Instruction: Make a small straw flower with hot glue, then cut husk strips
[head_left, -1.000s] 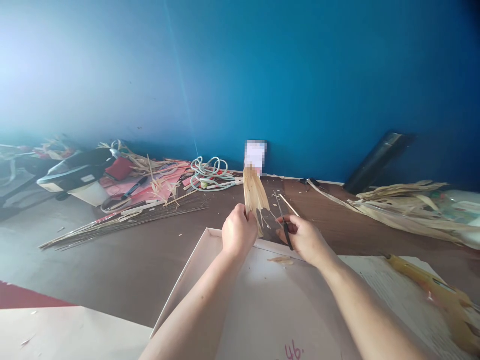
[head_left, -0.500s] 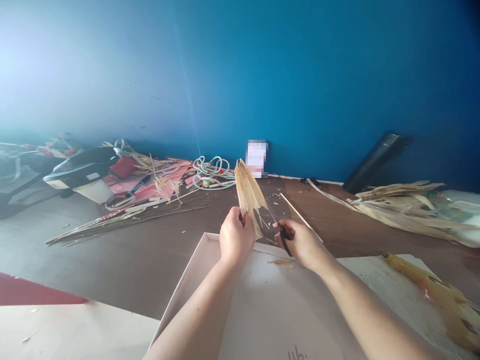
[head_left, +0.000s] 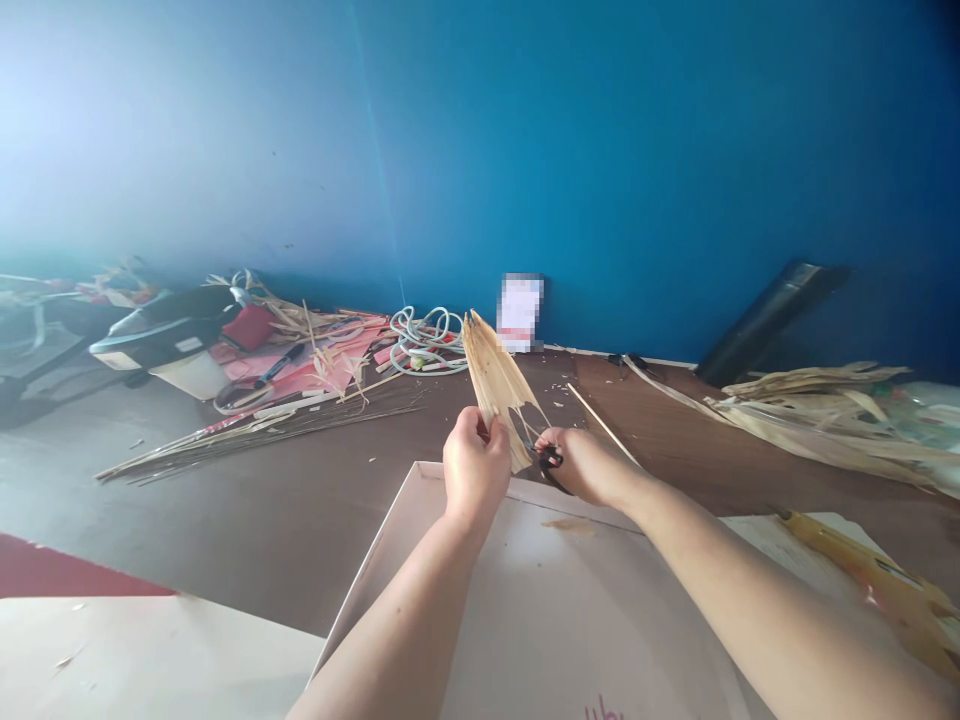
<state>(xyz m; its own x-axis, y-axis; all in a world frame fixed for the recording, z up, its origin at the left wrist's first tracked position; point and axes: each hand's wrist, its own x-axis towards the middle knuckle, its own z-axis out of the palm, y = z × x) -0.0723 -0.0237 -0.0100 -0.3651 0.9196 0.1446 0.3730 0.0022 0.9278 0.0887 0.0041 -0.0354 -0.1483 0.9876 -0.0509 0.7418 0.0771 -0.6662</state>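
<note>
A pale yellow dried husk [head_left: 491,368], its tip pointing up and away from me, is pinched near its lower end by my left hand [head_left: 475,462]. Its right side is ragged, with a gap and thin strips hanging off. My right hand [head_left: 589,466] is closed around the dark handles of a pair of scissors [head_left: 553,460], close to the husk's lower right edge. The blades are mostly hidden, so whether they touch the husk I cannot tell. Both hands are over the far edge of a white box lid or tray [head_left: 570,610], on which a husk scrap [head_left: 568,525] lies.
Thin sticks [head_left: 262,432], pink paper [head_left: 341,365] and a coiled pale cable [head_left: 424,340] lie left. A blurred card [head_left: 520,312] leans on the blue wall. To the right are a dark tube [head_left: 772,320], a husk bundle [head_left: 795,410] and a yellow glue gun [head_left: 862,560].
My right hand with the scissors has moved left, closer to my left hand and the husk's lower edge. My left hand keeps its grip. The view has shifted slightly.
</note>
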